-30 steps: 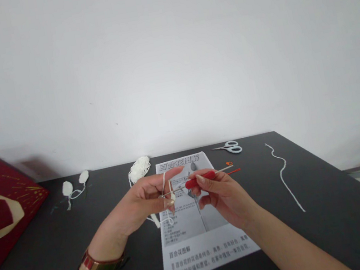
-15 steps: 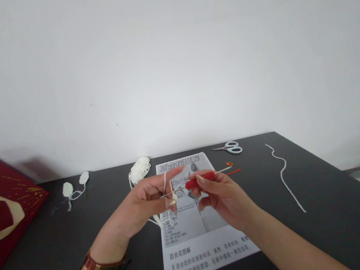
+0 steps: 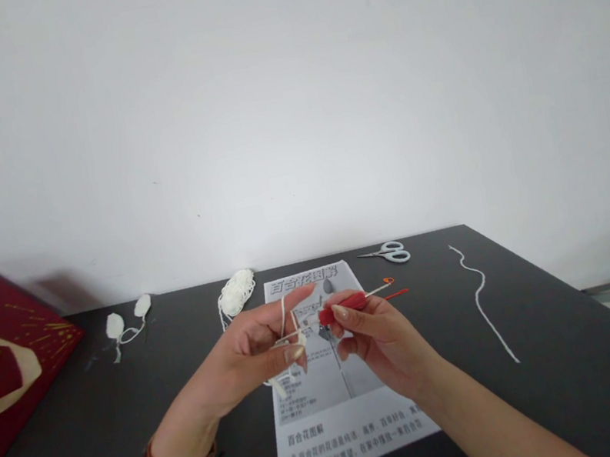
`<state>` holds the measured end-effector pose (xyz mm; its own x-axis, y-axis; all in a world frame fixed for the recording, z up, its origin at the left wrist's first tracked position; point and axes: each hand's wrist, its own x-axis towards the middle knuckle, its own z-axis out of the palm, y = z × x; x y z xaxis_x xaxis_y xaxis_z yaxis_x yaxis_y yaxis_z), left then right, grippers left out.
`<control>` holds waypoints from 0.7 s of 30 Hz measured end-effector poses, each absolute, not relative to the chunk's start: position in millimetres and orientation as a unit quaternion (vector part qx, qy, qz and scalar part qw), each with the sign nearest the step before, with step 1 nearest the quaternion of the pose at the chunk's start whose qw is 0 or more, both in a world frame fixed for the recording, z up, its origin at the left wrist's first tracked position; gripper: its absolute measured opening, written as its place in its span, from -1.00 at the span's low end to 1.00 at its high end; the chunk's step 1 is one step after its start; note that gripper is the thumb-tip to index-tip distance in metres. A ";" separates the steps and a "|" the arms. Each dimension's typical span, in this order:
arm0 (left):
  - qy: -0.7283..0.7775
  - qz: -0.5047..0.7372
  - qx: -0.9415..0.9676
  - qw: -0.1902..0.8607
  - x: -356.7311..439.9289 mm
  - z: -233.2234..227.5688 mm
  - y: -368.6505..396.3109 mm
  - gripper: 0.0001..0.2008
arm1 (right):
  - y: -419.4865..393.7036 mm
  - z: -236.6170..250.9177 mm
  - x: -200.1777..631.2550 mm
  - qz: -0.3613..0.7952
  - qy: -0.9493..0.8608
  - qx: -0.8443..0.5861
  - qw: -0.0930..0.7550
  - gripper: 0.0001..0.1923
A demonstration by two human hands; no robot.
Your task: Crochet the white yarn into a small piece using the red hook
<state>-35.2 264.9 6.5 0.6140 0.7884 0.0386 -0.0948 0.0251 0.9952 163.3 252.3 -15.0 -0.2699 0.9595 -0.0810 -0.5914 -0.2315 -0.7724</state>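
My right hand (image 3: 377, 329) pinches the red handle of a crochet hook (image 3: 350, 304), whose thin metal shaft points left toward my other hand. Between thumb and fingers, my left hand (image 3: 262, 341) grips a small piece of white yarn work (image 3: 301, 338). A strand of white yarn (image 3: 283, 314) runs over its raised index finger. The hook's tip lies at the yarn work, partly hidden by the left fingers. Below the left hand hangs a loose white tail (image 3: 277, 386). Both hands are above a printed sheet (image 3: 360, 453).
A white yarn ball (image 3: 237, 293) lies behind my left hand. Two white crocheted petals (image 3: 115, 325) rest at the left near a red gift bag (image 3: 2, 341). Scissors (image 3: 394, 252), an orange stitch marker (image 3: 388, 281), a thin red stick (image 3: 396, 293) and a yarn piece (image 3: 479, 285) lie rightward.
The right hand and crochet hook have shifted slightly, the handle now tilting up more to the right. My left hand has moved slightly, its thumb a little lower and further right.
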 end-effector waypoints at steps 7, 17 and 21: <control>0.283 0.331 0.617 0.656 -34.4 7.9 262.9 -0.41 | 253.3 -11.5 164.3 0.723 -0.324 -0.275 0.545 -0.85; 0.311 0.342 0.618 0.636 -34.0 9.1 262.8 -0.42 | 251.1 -10.1 162.1 0.691 -0.334 -0.294 0.570 -0.85; 0.336 0.404 0.579 0.623 -24.5 2.3 261.7 -0.45 | 249.9 -12.7 158.2 0.656 -0.326 -0.314 0.604 -0.86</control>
